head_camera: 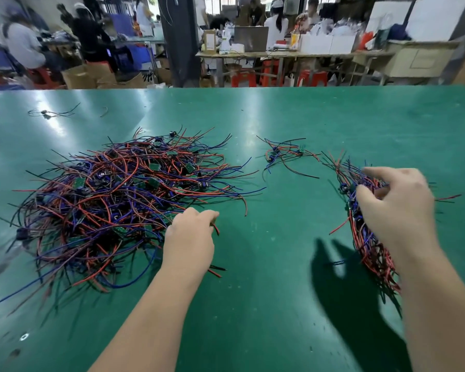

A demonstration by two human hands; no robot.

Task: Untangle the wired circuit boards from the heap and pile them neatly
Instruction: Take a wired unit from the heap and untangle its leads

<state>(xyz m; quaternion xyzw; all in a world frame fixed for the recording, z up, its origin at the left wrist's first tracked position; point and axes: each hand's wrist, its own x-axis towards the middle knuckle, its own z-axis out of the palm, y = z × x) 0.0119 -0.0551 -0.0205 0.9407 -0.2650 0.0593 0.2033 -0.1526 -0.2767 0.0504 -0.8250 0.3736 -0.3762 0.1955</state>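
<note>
On glossy green mat (279, 264): tangled wire heap (113, 200); left hand (189, 237) pinches red wire (217, 230).

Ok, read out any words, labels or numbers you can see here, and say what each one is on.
No text can be read.
Boards in the heap: any print is too small.
Label on the far carton: blurred.
White boxes on the far table: blurred, no text made out.
</note>
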